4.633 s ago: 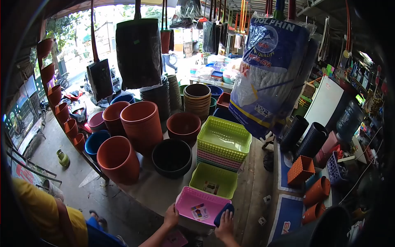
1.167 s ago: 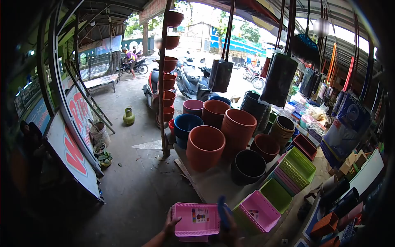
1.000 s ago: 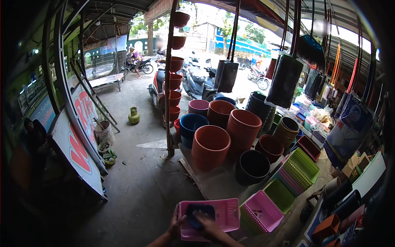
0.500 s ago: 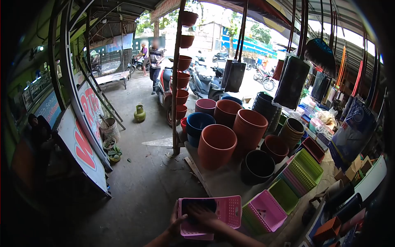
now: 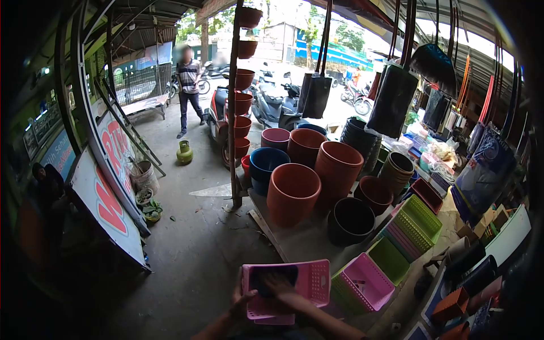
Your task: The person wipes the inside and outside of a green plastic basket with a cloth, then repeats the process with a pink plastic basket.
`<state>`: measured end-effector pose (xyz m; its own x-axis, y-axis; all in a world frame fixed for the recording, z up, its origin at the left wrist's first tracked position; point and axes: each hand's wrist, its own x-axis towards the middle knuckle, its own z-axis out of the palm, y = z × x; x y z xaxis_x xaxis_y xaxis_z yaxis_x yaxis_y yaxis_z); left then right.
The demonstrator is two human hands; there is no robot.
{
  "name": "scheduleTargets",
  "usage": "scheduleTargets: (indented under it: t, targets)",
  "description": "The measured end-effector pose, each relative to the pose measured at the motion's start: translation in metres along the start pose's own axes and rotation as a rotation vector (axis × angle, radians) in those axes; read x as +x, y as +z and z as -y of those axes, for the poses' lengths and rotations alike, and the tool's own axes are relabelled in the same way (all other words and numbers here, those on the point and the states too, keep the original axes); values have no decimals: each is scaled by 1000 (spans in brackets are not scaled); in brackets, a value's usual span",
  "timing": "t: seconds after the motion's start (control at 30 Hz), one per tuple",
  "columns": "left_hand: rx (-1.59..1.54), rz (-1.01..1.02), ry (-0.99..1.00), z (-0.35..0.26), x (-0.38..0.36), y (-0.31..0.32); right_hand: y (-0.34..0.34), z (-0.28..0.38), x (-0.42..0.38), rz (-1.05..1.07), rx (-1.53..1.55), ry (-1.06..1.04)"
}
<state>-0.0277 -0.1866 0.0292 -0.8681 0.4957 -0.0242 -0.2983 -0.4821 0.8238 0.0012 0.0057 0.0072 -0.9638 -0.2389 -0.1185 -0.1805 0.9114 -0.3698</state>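
Note:
A pink plastic basket [image 5: 318, 279] with perforated sides is held at the bottom centre. My left hand [image 5: 240, 297] grips its left end, fingers outside and thumb at the rim. Inside the basket my right hand [image 5: 277, 284] lies on a dark cloth-like thing [image 5: 289, 274], its fingers pressed against it. Part of a second pink rim shows beneath the basket. To the right, another pink basket [image 5: 368, 283] stands beside green baskets [image 5: 387, 262].
Terracotta pots [image 5: 294, 195], a blue pot [image 5: 272, 170] and a black pot [image 5: 351, 222] stand on a low platform. A post with hanging pots rises behind. A green gas cylinder [image 5: 184, 153] stands on the floor. A person [image 5: 188, 85] walks beyond it.
The person in the striped shirt has come closer. The view has shifted slightly. My right hand has moved a little to the left inside the basket.

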Motion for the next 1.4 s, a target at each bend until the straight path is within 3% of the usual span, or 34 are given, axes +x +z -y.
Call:
scheduleTargets:
  t: [0.07, 0.17, 0.3, 0.4, 0.53, 0.6, 0.63, 0.73, 0.8, 0.87, 1.03, 1.13, 1.17, 1.23, 1.27, 1.33, 1.4]
  targets:
    - [-47, 89, -31, 18, 10, -10, 27, 6, 14, -165, 23, -319]
    - [-35, 57, 14, 11, 13, -12, -33, 24, -8, -59, 15, -265]
    - [-100, 0, 21, -3, 12, -18, -38, -20, -28, -7, -26, -129]
    - [-79, 47, 44, -17, 12, -16, -28, -49, -37, -91, 142, 21]
    - [-88, -6, 53, -3, 18, -6, -33, 6, -26, 38, -16, -73]
    - [-49, 30, 49, -4, 21, -2, -13, 23, -22, 30, 362, -377]
    - [-9, 62, 49, -5, 21, -2, -29, 30, -25, 31, 363, -377]
    - [31, 46, 107, 8, 26, -21, -94, 38, -41, 220, 593, -256]
    - [-47, 20, 91, -9, 23, -20, -126, 35, -47, 505, 679, 388]
    - [-130, -4, 74, -12, 22, -20, -101, 0, -52, 472, 595, 266]
    - [136, -26, 236, -1, 17, -13, 13, -18, -42, 226, 379, -175]
    - [273, -87, 193, 23, 16, -23, 43, 16, -28, 105, 771, -144]
    - [262, -137, 206, 26, 9, -16, 48, 25, -23, 105, 772, -146]
    - [158, -146, 172, 30, 8, -14, 16, 64, -18, 277, 1539, 483]
    - [51, -155, 137, 33, 8, -15, 0, 81, -14, 274, 1540, 480]
    - [35, -178, 124, 73, 5, -40, -26, 103, -7, 77, 1869, 798]
    - [17, -200, 112, 82, 2, -44, -27, 98, 1, 87, 1966, 796]
